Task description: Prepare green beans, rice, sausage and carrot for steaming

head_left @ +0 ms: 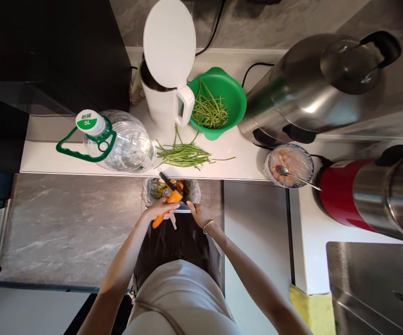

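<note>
My left hand (161, 209) is closed round an orange carrot (166, 210), held at a slant with its thicker end away from me. My right hand (200, 215), with a bangle at the wrist, grips a long black knife-like tool (167, 180). It runs across the carrot's far end, and fingers and carrot hide part of it. A pale strip (173, 221) hangs below the carrot. Both hands are over the near edge of a bin (194, 190) lined with clear plastic, with orange and green scraps inside.
On the counter (246, 163) lie loose green stems (185, 155), beside a green bowl (234, 100) of cut stems, a white jug (159, 104) with its lid up and a large water bottle (126, 146). A wrapped bowl (292, 160) with a spoon stands right, near steel flasks (285, 93).
</note>
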Available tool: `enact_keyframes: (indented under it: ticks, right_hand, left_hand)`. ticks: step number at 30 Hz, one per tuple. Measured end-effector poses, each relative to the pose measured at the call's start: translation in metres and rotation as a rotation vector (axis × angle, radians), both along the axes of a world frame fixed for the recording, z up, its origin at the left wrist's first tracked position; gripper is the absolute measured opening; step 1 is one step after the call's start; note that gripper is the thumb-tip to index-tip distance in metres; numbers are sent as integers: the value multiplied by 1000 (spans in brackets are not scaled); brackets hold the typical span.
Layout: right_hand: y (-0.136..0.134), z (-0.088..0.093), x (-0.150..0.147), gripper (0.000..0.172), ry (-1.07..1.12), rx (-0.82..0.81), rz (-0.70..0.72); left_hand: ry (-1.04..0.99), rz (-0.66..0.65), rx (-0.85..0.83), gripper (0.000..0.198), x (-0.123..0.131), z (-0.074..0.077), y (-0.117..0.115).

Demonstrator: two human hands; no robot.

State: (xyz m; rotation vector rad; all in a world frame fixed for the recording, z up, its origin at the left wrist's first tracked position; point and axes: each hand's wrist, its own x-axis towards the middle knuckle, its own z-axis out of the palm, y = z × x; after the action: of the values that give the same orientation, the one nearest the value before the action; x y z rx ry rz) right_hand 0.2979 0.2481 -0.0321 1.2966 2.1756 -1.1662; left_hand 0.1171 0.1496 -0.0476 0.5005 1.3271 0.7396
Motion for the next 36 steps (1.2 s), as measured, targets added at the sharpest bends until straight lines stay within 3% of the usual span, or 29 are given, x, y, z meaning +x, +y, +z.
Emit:
enact_keyframes:
  ticks: [3,8,12,14,17,20,25,30,36]
  right_hand:
    - [-3,4,4,60,27,11,21]
    - [-10,6,26,56,62,32,18]
    - [-11,10,48,54,129,31,19]
    - [-12,14,58,54,174,38,11]
    - [-16,21,67,57,253,-10,-83]
    - [-23,27,72,62,327,-293,-287]
    - [-26,38,73,66,438,-961,-629]
    - [-23,37,80,69,577,-1501,-702]
    - [-32,25,96,75,818,-1919,-691]
  left_hand:
    - [-141,24,23,39,0,5,-12]
    - [160,140,155,39,-16,-2,-46]
    - [242,255,176,43,-19,-8,-69]
    - [253,375,122,48,-16,-11,-75]
    - [168,654,11,55,-11,-12,-79]
    - [2,896,38,54,-8,-9,-81]
    - [-228,1022,84,44,-7,1,-86]
    - [-349,1049,115,42,-5,20,-87]
    - [-363,1020,194,41,4,76,-70]
